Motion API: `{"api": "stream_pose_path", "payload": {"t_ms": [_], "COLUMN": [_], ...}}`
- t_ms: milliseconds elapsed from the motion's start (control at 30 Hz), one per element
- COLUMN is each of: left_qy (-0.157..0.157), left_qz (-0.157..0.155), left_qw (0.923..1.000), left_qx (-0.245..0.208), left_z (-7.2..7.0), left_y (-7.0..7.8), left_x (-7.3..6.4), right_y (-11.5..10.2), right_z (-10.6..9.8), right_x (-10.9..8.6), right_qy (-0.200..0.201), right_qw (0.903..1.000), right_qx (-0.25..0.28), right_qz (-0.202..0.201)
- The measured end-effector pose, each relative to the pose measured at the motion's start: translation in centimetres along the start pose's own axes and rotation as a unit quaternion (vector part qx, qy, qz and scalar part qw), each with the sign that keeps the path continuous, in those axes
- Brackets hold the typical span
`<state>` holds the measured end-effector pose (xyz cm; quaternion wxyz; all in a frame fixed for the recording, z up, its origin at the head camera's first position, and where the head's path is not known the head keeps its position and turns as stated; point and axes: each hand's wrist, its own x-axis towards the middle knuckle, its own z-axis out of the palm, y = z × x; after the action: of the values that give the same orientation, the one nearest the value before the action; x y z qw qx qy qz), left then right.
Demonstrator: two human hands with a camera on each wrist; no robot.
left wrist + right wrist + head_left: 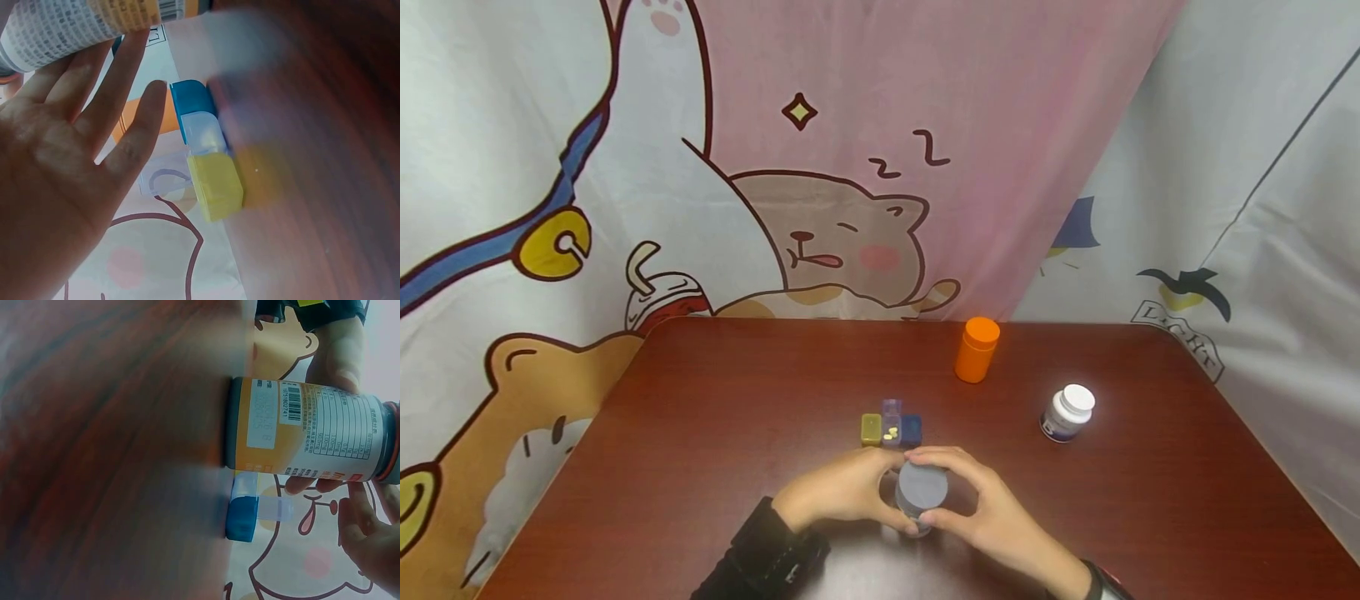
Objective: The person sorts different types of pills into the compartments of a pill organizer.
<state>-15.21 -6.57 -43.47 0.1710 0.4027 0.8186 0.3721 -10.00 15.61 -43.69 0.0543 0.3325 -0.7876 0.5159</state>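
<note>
A pill bottle with a grey lid (922, 485) stands upright on the table between both hands. My left hand (842, 490) grips it from the left, thumb at the near side. From the right, my right hand (992, 512) curls its thumb and fingers round the lid. The right wrist view shows the bottle's white and orange label (337, 428). Just beyond the hands lies a small pill box with a yellow compartment (871, 427), a blue compartment (911, 428) and a clear middle compartment. That middle lid (892, 407) is raised, and several pale pills (891, 433) lie inside.
An orange bottle (977, 350) stands near the table's far edge. To the right is a white bottle (1067, 413) with its white cap on. The brown table (715, 400) ends at a curtain (1000, 100) printed with cartoon animals.
</note>
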Motion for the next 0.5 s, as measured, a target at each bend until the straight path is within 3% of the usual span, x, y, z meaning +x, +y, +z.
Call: {"api": "stream_pose_path", "payload": {"t_ms": [300, 500], "left_qy": [-0.001, -0.001], "left_qz": [0.007, 0.010], "left_qw": [1.0000, 0.9999], "left_qx": [-0.004, -0.004], "left_z": [-0.05, 0.01], "left_y": [0.04, 0.01], "left_x": [-0.10, 0.05], "right_y": [0.00, -0.84], "right_z": [0.37, 0.70], "right_x": [0.16, 0.57], "right_qy": [0.014, 0.039], "right_qw": [0.9951, 0.9766], "right_qx": [-0.097, -0.209], "right_qz": [-0.010, -0.032]}}
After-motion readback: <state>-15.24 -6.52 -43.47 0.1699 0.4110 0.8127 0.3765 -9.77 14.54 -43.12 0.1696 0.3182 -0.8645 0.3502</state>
